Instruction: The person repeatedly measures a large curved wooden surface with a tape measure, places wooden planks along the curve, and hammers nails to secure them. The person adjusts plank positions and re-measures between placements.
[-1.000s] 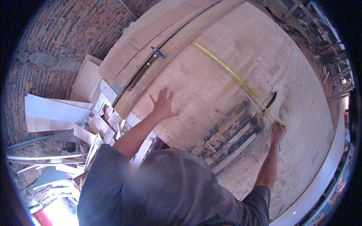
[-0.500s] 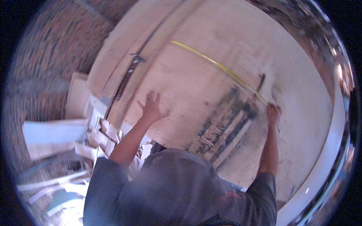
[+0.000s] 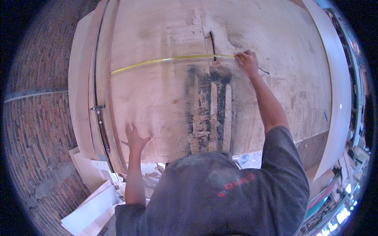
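A yellow tape measure (image 3: pixel 173 59) lies stretched across a large pale wooden board (image 3: pixel 157 94), from a raised strip near the board's left side to my right hand. My right hand (image 3: pixel 247 62) is closed around the right end of the tape, and a short dark cord (image 3: pixel 264 71) trails beside it. Whether a tape case is inside the fingers is hidden. On the near left part of the board, my left hand (image 3: pixel 136 139) rests with its fingers spread and nothing in it. A dark, rough worn patch (image 3: pixel 201 114) lies between my arms.
Along the left strip lies a hammer (image 3: pixel 101 126), its head toward the far side. White offcut boards (image 3: pixel 92 208) are heaped at the lower left by a brick surface (image 3: pixel 35 137). A black slot (image 3: pixel 213 45) marks the board's far middle. A pale sheet (image 3: pixel 334 78) borders the right side.
The view has swung round, so the tape now runs nearly level across the picture. My right hand still grips its end, and my left hand stays spread on the board.
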### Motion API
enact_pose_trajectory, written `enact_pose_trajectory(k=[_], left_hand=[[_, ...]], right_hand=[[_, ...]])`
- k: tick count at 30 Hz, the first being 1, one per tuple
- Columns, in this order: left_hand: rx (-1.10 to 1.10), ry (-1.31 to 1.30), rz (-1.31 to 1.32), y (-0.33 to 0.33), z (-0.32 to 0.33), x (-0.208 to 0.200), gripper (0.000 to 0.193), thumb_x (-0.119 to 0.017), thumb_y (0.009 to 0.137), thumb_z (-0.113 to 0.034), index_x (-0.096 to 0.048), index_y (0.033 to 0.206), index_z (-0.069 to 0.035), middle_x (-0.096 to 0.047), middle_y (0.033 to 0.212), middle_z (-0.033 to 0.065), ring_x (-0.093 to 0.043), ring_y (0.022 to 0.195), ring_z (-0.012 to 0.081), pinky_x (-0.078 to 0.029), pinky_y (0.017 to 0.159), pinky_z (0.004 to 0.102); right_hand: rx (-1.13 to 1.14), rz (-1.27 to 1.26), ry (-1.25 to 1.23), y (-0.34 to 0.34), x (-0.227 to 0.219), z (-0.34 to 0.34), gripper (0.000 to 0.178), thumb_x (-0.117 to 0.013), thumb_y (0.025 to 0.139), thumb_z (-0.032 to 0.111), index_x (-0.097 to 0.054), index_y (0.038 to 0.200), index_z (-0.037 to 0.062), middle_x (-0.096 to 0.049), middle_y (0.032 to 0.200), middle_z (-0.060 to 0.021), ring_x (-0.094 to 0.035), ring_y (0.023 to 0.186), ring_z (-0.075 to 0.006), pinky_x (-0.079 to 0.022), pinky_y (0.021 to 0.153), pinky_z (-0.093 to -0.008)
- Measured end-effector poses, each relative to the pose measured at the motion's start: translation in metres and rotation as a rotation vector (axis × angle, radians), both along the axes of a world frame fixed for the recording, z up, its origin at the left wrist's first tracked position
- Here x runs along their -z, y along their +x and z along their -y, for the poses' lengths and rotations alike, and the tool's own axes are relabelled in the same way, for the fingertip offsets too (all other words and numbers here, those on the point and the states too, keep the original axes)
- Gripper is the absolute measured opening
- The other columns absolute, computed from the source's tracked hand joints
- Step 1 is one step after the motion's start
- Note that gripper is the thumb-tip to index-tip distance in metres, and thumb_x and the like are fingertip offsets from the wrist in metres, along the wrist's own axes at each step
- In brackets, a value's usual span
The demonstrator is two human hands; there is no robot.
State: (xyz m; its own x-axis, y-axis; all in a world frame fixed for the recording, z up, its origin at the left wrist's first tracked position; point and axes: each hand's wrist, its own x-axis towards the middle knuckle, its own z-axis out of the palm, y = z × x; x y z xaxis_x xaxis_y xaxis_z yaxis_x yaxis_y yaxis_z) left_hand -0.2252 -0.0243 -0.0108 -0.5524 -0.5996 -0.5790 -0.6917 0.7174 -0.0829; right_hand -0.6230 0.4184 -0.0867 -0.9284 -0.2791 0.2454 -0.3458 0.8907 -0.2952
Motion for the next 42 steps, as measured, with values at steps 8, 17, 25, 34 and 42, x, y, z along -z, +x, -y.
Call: enact_pose_trajectory(k=[8, 17, 25, 34, 42], left_hand=[[0.006, 0.013, -0.019, 0.001, -0.001, 0.002, 0.125, -0.09, 0.057, -0.046, -0.02, 0.155, -0.011, -0.005, 0.163, 0.0132, -0.009, 0.151, 0.0273, -0.003, 0.111, 0.0721], [-0.001, 0.016, -0.151, 0.024, 0.003, 0.013, 0.12, -0.085, 0.061, -0.05, -0.02, 0.156, -0.014, -0.005, 0.164, 0.0133, -0.008, 0.151, 0.03, -0.002, 0.107, 0.0763], [-0.008, -0.04, -0.576, 0.063, -0.002, 0.004, 0.09, -0.077, 0.074, -0.039, -0.035, 0.15, -0.015, -0.02, 0.159, 0.0117, -0.019, 0.148, 0.0286, 0.004, 0.11, 0.0715], [-0.238, -0.401, -0.947, 0.169, 0.103, 0.002, 0.061, -0.073, 0.08, -0.035, -0.053, 0.132, -0.011, -0.051, 0.134, 0.0151, -0.044, 0.128, 0.0317, -0.028, 0.103, 0.0586], [-0.604, -0.539, -0.987, 0.309, 0.193, 0.011, 0.048, -0.073, 0.083, -0.03, -0.057, 0.121, -0.005, -0.054, 0.111, 0.0166, -0.053, 0.105, 0.0341, -0.041, 0.091, 0.0509]], right_hand=[[0.023, 0.036, -0.026, 0.002, -0.002, -0.001, 0.018, -0.069, 0.085, 0.033, -0.076, 0.095, 0.0204, -0.065, 0.097, -0.0077, -0.058, 0.099, -0.0309, -0.049, 0.087, -0.0422], [-0.205, 0.148, -0.219, 0.037, -0.019, -0.014, 0.016, -0.07, 0.085, 0.022, -0.075, 0.094, 0.0095, -0.064, 0.094, -0.0139, -0.059, 0.098, -0.0319, -0.047, 0.088, -0.0404], [0.019, 0.294, -0.329, 0.11, 0.003, -0.055, 0.024, -0.073, 0.085, 0.023, -0.073, 0.102, 0.0057, -0.064, 0.092, -0.0108, -0.063, 0.087, -0.0242, -0.049, 0.08, -0.0351], [0.232, -0.012, 0.263, 0.174, -0.008, -0.022, 0.052, -0.08, 0.077, 0.043, -0.07, 0.115, 0.0093, -0.068, 0.108, -0.0152, -0.065, 0.094, -0.0305, -0.052, 0.083, -0.0409], [-0.117, -0.026, 0.041, 0.305, -0.052, 0.247, 0.031, -0.073, 0.084, 0.029, -0.071, 0.108, 0.0098, -0.069, 0.099, -0.0108, -0.066, 0.095, -0.0287, -0.052, 0.084, -0.0409]])
